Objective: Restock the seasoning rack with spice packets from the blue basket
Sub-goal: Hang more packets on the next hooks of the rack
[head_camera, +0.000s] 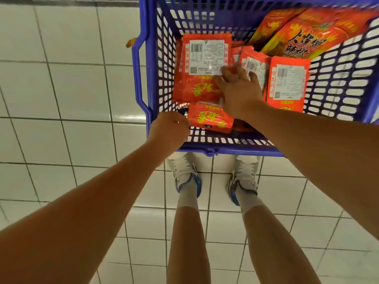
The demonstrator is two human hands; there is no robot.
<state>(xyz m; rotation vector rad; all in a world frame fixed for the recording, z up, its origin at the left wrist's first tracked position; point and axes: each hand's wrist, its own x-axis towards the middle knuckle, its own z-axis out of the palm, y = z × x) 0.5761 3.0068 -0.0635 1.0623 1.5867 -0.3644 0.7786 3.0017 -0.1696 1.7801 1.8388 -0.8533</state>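
A blue plastic basket (141,78) stands on the tiled floor in front of my feet, holding several red spice packets. My left hand (170,131) is at the basket's near left corner, fingers curled round the edge of a small red packet (211,119) with yellow print. My right hand (238,91) reaches into the basket, its fingers spread over a stack of red packets (203,64) that lie label side up. Another red packet (287,83) stands to the right of that hand. Larger orange bags (303,35) lean at the basket's far right.
White floor tiles (71,89) surround the basket. My two feet in white and blue shoes (186,173) stand just behind the basket's near wall. A small orange scrap (130,43) lies on the floor by the basket's left side. No rack is in view.
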